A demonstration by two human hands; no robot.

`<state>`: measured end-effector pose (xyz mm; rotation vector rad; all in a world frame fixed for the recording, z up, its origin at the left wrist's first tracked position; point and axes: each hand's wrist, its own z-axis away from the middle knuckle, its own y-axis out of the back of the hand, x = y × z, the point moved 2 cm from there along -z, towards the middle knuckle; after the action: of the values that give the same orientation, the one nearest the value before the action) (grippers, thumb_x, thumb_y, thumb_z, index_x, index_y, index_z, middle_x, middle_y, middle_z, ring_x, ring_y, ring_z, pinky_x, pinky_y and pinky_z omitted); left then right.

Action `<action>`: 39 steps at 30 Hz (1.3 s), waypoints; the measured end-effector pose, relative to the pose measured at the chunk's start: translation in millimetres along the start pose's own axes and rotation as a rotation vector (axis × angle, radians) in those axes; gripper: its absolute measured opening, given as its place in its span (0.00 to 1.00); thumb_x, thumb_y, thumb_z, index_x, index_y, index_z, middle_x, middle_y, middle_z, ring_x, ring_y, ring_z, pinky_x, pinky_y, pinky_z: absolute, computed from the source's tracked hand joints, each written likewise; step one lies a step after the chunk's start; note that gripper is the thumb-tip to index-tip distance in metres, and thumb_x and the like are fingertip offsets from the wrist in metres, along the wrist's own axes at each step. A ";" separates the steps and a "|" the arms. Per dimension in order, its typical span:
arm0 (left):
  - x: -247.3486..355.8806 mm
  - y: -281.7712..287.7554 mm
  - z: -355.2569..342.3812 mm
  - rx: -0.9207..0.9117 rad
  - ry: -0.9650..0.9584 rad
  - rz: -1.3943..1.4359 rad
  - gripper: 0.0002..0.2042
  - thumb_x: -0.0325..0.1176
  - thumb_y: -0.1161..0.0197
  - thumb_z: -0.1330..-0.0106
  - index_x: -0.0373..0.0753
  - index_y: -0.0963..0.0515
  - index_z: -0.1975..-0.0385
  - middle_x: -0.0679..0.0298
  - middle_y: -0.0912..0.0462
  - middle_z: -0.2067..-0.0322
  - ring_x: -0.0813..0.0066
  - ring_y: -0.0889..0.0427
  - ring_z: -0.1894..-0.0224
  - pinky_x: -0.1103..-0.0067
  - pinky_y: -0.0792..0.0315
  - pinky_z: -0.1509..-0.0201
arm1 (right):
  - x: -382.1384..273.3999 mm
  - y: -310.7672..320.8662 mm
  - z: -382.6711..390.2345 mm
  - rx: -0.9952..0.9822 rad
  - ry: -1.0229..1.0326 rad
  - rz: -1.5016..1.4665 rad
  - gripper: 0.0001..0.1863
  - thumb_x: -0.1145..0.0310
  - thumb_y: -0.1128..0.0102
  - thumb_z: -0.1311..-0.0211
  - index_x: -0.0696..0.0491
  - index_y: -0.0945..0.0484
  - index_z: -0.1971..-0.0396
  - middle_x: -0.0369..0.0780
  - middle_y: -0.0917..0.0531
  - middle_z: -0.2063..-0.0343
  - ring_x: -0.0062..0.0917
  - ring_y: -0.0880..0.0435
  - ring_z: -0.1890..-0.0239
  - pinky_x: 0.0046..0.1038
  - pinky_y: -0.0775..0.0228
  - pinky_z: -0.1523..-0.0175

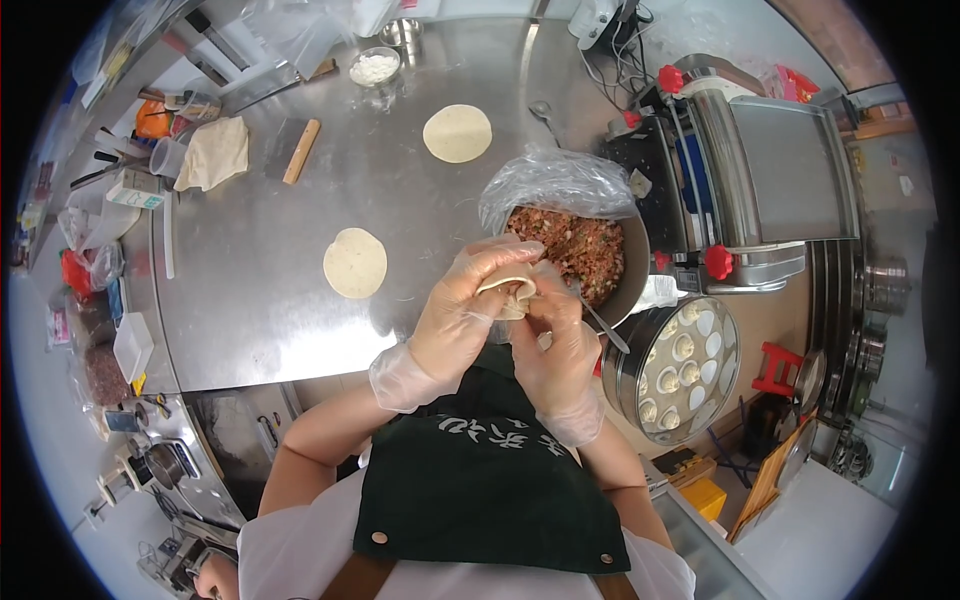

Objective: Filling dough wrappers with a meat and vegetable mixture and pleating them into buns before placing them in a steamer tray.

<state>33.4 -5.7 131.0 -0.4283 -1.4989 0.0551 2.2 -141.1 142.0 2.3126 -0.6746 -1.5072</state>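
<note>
Both of my hands wear clear plastic gloves and meet at the table's front edge, beside the filling bowl. My left hand [450, 325] cups a partly gathered dough wrapper [512, 284], its fingers curled round the far side. My right hand [557, 350] pinches the wrapper's edge from the right; its fingertips are partly hidden. The wrapper's folded rim stands up around an opening, and what lies inside is hard to make out. Just beyond my hands is a large bowl of minced meat filling [590, 250], partly covered by clear plastic film [560, 185]. A metal spoon handle [608, 328] leans out over its near rim.
Flat dough rounds [355, 263] [458, 134] lie on the steel table [250, 330]. Farther off are a wooden-handled scraper [302, 152], a bowl of white flour [375, 68] and a spoon [543, 113]. At right stand a round tray of pleated buns [670, 410] and a roller machine [735, 170].
</note>
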 end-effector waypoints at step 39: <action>-4.7 -7.1 -3.6 0.028 -0.195 -0.220 0.24 0.15 0.44 0.37 0.37 0.25 0.40 0.57 0.37 0.32 0.63 0.31 0.34 0.71 0.32 0.34 | 6.1 0.9 -4.9 -0.012 -0.036 0.024 0.14 0.79 0.32 0.44 0.56 0.23 0.59 0.42 0.17 0.79 0.30 0.15 0.80 0.26 0.27 0.75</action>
<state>34.9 -14.5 128.6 -0.2384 -1.7275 -0.0581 8.6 -145.2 139.6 2.2658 -0.6979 -1.5417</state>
